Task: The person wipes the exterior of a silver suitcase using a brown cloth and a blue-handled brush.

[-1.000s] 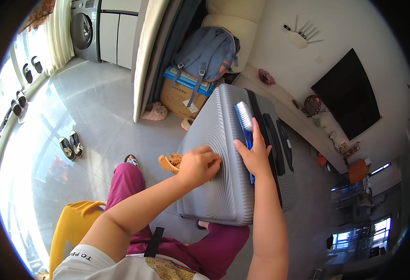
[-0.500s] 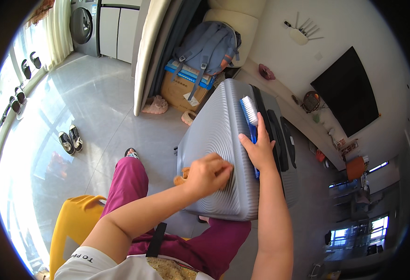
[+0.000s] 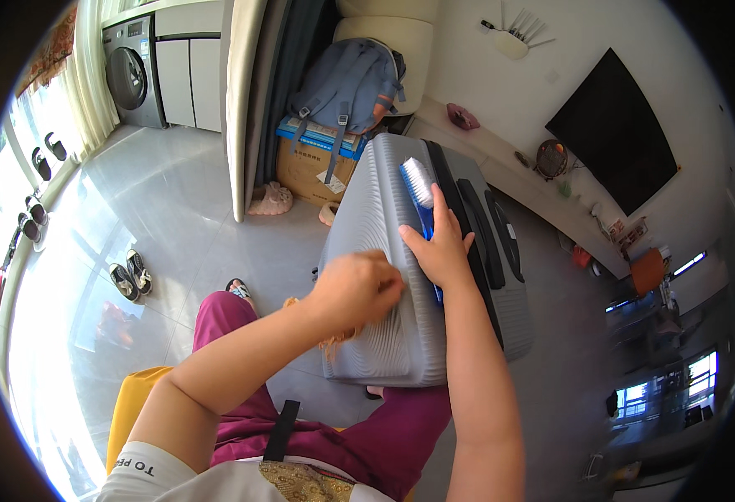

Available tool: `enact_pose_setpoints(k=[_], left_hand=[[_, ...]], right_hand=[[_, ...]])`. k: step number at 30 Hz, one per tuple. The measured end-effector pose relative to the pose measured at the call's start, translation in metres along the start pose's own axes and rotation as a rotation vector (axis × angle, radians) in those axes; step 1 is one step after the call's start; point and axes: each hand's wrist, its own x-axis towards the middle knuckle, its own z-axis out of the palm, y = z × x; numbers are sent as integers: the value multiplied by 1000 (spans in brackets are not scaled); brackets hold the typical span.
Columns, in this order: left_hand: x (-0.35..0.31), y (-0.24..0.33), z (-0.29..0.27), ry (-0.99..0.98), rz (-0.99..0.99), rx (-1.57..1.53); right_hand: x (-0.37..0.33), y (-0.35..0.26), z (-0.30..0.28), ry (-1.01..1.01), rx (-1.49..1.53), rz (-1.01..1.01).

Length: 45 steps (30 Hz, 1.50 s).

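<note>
A grey ribbed hard-shell suitcase (image 3: 363, 335) stands tilted in front of my knees, with its black handles (image 3: 482, 234) on the right-hand side. My right hand (image 3: 441, 251) rests on its edge, thumb and forefinger apart, pinning a blue scrub brush (image 3: 418, 188) beneath it. The brush's white bristles face up. At the suitcase's ribbed broad face is my left hand (image 3: 355, 289), its fingers curled in; what they hold, if anything, is hidden. Something orange-brown (image 3: 334, 341), perhaps a band, shows on both sides of the left wrist.
Behind the suitcase, a blue-grey backpack (image 3: 347, 84) sits on a cardboard box (image 3: 309, 171), with pink slippers (image 3: 271, 199) beside it. Dark sneakers (image 3: 131, 274) stand on the tiled floor at left. A yellow seat (image 3: 137, 406) is under me. A low white ledge (image 3: 510, 171) runs along the wall.
My left hand has shifted slightly left and up along the suitcase face, fingers still curled. The right hand and brush keep their place on the suitcase. The whole view has swung a little.
</note>
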Motion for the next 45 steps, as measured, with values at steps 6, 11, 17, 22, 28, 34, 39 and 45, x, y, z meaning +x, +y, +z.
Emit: enact_pose_setpoints(k=[6,11,17,22,28,34,39,45], left_hand=[[-2,13,8,136,127,-39],[19,-11,9,229,-20,51],[10,12,12,164,29,-15],[-13,25,20,162,87,-75],[-21,34,18,78,226,-81],[-20,24,14,124,62,-76],[-31,48,12,-23,336,-35],[-21,34,11,46,210,33]], right_hand=[[5,-1,-3,-17,-56,26],[10,0,-1,-19,-80,11],[13,4,1,-7,-89,11],[10,12,2,20,-61,1],[15,9,1,-6,-103,14],[14,7,0,4,-71,1],[17,13,1,-3,-56,10],[17,6,3,-3,-73,2]])
